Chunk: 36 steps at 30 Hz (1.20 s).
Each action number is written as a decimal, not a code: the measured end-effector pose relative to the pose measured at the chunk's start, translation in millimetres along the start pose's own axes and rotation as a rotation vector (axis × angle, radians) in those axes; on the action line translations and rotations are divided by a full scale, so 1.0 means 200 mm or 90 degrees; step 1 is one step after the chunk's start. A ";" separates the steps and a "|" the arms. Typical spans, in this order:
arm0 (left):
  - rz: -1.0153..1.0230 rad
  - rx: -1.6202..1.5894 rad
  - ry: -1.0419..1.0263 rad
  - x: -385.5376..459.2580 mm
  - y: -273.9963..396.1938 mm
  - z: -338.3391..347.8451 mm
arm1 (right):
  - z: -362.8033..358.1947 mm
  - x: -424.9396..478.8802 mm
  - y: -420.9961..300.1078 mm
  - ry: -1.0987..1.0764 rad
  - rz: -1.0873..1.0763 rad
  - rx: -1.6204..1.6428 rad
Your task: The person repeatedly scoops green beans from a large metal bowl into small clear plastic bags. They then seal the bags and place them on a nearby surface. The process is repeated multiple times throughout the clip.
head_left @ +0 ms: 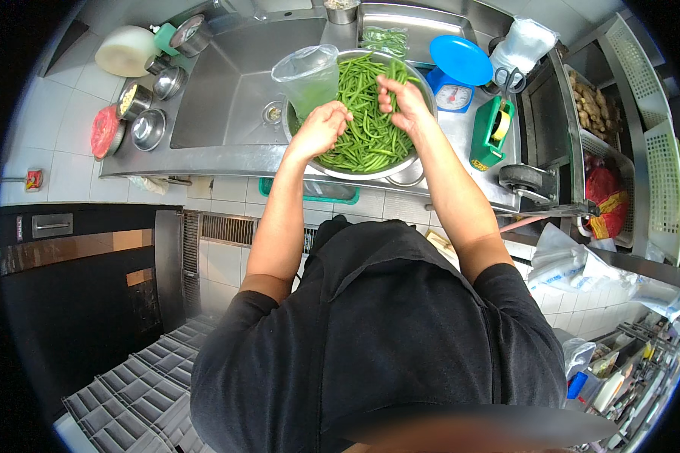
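Note:
A large steel bowl (394, 174) full of cut green beans (371, 122) stands at the counter's front edge. My right hand (402, 102) is curled around some beans over the bowl's right half. My left hand (324, 127) is at the bowl's left side with its fingers bent inward; whether beans are in it I cannot tell. Beside that hand, a clear plastic bag (307, 76) stands open at the bowl's left rim, with something green low inside. Behind the bowl, a bag of green beans (385, 41) lies at a steel tray (419, 17).
Right of the bowl are a blue kitchen scale (453, 96) and a green tape dispenser (490, 133) with scissors (510, 80). A steel sink (232, 85) lies left, with several small bowls and pots beyond it. A caster wheel (520, 178) juts at the counter's right end.

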<state>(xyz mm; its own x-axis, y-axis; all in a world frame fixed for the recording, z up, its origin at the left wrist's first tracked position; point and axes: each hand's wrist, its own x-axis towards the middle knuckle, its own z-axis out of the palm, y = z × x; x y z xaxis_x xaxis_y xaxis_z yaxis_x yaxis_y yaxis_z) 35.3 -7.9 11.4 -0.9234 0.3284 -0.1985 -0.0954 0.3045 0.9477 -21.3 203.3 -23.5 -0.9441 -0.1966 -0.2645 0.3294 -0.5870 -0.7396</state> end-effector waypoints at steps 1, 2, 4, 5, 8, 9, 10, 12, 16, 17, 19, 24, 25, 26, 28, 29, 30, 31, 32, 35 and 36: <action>0.008 -0.017 -0.007 0.01 -0.01 -0.01 | 0.00 -0.02 0.00 -0.066 0.078 0.005; 0.017 -0.034 -0.014 0.02 -0.01 -0.02 | 0.01 -0.05 0.01 -0.103 0.118 0.008; 0.016 -0.017 -0.067 0.04 -0.02 -0.02 | 0.03 -0.07 0.05 -0.147 0.168 0.044; 0.015 -0.009 -0.094 0.05 -0.02 -0.01 | 0.04 -0.08 0.06 -0.196 0.189 0.059; 0.026 0.001 -0.136 0.05 -0.02 0.00 | 0.05 -0.07 0.08 -0.197 0.181 0.030; 0.018 -0.008 -0.132 0.05 -0.03 0.00 | 0.05 -0.07 0.07 -0.139 0.123 0.008; 0.010 -0.018 -0.128 0.05 -0.04 0.00 | 0.05 -0.06 0.06 -0.082 0.066 -0.015; 0.009 -0.067 -0.073 0.06 -0.07 0.01 | 0.05 -0.04 0.02 0.004 -0.020 -0.013; 0.016 -0.135 0.114 0.09 -0.06 0.09 | 0.04 -0.05 0.01 -0.022 -0.012 -0.044; 0.011 -0.130 0.157 0.10 -0.04 0.11 | 0.05 -0.07 0.04 -0.030 0.006 -0.048; 0.064 0.077 0.213 0.11 -0.01 0.13 | 0.11 -0.10 0.10 -0.057 -0.003 -0.037; 0.241 0.409 0.307 0.09 0.03 0.24 | 0.17 -0.05 0.17 0.051 -0.094 -0.094; 0.249 0.429 0.304 0.07 0.04 0.25 | 0.18 -0.05 0.17 0.088 -0.116 -0.099; 0.300 0.423 0.305 0.09 -0.01 0.25 | 0.18 -0.05 0.15 0.100 -0.143 -0.092; 0.267 0.274 0.325 0.10 -0.02 0.25 | 0.15 -0.03 0.13 0.119 -0.162 -0.113; 0.249 0.199 0.333 0.11 -0.03 0.26 | 0.15 -0.03 0.13 0.128 -0.172 -0.124; 0.195 -0.026 0.353 0.14 -0.04 0.26 | 0.16 -0.03 0.13 0.114 -0.187 -0.118; 0.137 -0.251 0.366 0.17 -0.04 0.27 | 0.17 -0.03 0.13 0.092 -0.195 -0.085; 0.076 -0.476 0.370 0.20 -0.05 0.27 | 0.19 -0.03 0.13 0.070 -0.202 -0.052; -0.110 -0.747 0.206 0.19 -0.01 0.28 | 0.22 -0.07 0.13 0.022 -0.209 -0.028; -0.144 -0.785 0.231 0.21 0.00 0.31 | 0.24 -0.12 0.11 0.011 -0.198 -0.046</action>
<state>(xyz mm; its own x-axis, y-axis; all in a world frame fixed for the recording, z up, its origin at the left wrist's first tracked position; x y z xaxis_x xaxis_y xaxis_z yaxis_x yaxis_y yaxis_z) 19.0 60.9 -12.5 -0.8710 0.0603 -0.4875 -0.3578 -0.7579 0.5455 7.3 157.2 -4.4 -0.9996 -0.0029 -0.0289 0.0256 -0.5588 -0.8289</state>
